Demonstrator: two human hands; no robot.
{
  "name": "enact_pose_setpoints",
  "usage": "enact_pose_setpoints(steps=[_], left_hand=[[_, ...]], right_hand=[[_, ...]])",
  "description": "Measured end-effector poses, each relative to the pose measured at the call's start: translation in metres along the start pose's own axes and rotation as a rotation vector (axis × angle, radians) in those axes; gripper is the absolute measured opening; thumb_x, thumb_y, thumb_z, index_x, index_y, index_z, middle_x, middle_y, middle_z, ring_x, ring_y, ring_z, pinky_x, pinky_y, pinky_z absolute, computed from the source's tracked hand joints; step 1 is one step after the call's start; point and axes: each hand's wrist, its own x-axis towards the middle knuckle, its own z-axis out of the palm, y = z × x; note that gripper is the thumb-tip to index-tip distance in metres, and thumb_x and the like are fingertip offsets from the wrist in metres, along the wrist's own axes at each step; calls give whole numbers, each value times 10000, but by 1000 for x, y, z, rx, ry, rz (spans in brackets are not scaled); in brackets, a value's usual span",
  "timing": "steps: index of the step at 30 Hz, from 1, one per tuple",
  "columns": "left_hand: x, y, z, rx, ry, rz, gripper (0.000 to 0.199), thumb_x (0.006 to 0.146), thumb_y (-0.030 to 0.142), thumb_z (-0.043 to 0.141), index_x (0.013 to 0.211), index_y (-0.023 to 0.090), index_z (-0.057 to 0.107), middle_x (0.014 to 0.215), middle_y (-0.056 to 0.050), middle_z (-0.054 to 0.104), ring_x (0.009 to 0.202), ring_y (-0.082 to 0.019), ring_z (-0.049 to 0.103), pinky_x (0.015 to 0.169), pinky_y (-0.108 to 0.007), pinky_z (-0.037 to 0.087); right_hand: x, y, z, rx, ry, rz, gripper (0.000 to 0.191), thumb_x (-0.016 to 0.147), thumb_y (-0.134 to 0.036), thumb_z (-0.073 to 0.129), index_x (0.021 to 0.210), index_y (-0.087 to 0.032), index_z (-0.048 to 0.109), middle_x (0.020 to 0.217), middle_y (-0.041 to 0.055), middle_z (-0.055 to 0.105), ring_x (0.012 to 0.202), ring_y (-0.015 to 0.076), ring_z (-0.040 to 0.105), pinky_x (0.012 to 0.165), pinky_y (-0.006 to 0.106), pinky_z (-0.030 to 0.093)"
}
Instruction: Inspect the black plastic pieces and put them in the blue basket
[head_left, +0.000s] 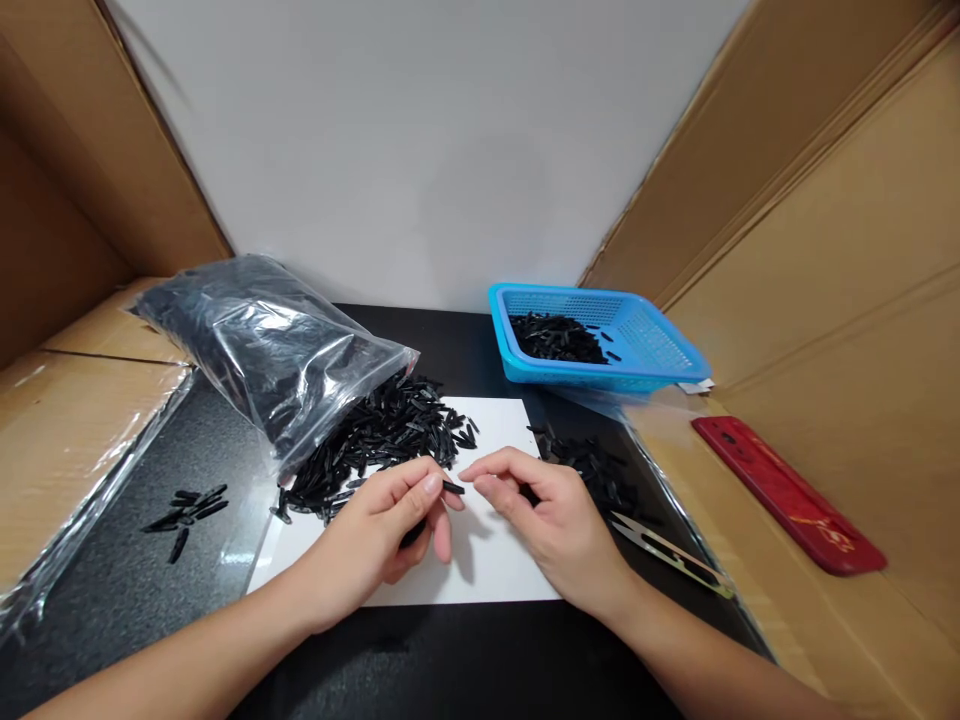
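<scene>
My left hand (405,515) pinches a small black piece (453,487) between thumb and index finger, above a white sheet (480,575). Just right of it is my right hand (536,500), its thumb and index finger drawn together near the piece's tip; whether it holds anything is too small to tell. Behind my left hand a heap of black pieces (397,420) covers the back left of the sheet. More black pieces (592,470) lie beyond my right hand on the dark surface.
A clear bag (262,340) of black pieces leans at the back left. At the back right is a blue basket (652,340) with black pieces. Metal snips (667,550) and a red case (787,495) lie right. Several loose pieces (184,510) are at left.
</scene>
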Motion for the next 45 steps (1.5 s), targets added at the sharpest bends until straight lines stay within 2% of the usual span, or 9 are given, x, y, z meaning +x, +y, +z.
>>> enact_pose_setpoints(steps=[5, 10, 13, 17, 21, 24, 28, 38, 45], left_hand=[[-1, 5, 0, 91, 56, 20, 417, 935, 489, 468, 683, 165, 540, 483, 71, 419, 382, -44, 224, 369, -193, 169], [-3, 6, 1, 190, 60, 10, 458, 930, 507, 459, 644, 161, 551, 444, 86, 326, 382, -52, 238, 379, -205, 162], [-5, 4, 0, 124, 55, 7, 427, 948, 471, 425, 681, 161, 547, 480, 70, 397, 388, -50, 242, 385, -208, 173], [-5, 5, -1, -65, 53, 16, 143, 896, 212, 406, 901, 181, 545, 632, 37, 562, 411, -56, 247, 387, -205, 169], [-4, 5, -2, -64, 42, -17, 225, 822, 103, 443, 1011, 197, 522, 768, 30, 587, 449, -50, 274, 398, -195, 169], [-6, 4, -3, -20, 14, -54, 171, 894, 177, 490, 1060, 211, 517, 735, 51, 521, 493, -57, 295, 422, -186, 186], [-9, 2, -3, -3, -33, -107, 157, 940, 309, 514, 1060, 209, 522, 589, 87, 404, 489, -71, 241, 434, -197, 158], [-7, 7, 3, -79, 90, -80, 227, 883, 363, 630, 1016, 185, 582, 571, 73, 458, 481, -62, 271, 420, -182, 159], [-5, 6, -2, -129, 143, -42, 257, 841, 397, 687, 831, 163, 580, 581, 51, 549, 415, -28, 258, 387, -177, 130]], right_hand=[[-1, -2, 2, -25, 83, -113, 185, 837, -287, 681, 965, -182, 764, 527, -70, 389, 474, 100, 332, 479, 238, 306], [-2, -4, 6, -16, 65, -132, 168, 872, -253, 642, 942, -187, 780, 670, 28, 682, 504, 118, 438, 501, 254, 362], [-3, -3, 6, 19, 70, -81, 175, 871, -263, 641, 930, -182, 783, 699, 39, 706, 494, 116, 443, 490, 255, 354], [-3, -1, 5, 41, 84, -24, 181, 863, -284, 645, 921, -193, 791, 579, -8, 602, 472, 106, 372, 469, 252, 303], [-2, -1, 4, 72, 82, 5, 193, 851, -302, 650, 913, -189, 794, 520, -38, 487, 468, 102, 318, 458, 251, 263], [-1, -2, 5, 89, 76, 35, 209, 846, -306, 640, 903, -176, 794, 504, -42, 456, 469, 105, 314, 452, 248, 257], [0, -3, 4, 97, 84, 58, 210, 837, -315, 644, 881, -183, 800, 534, -10, 545, 485, 116, 349, 463, 250, 288], [-1, -4, 3, 119, 115, 44, 165, 816, -299, 672, 847, -199, 800, 585, 8, 622, 484, 116, 388, 458, 246, 317], [1, -3, 2, 134, 130, 65, 210, 809, -361, 677, 791, -178, 778, 560, -1, 572, 511, 128, 424, 480, 248, 352]])
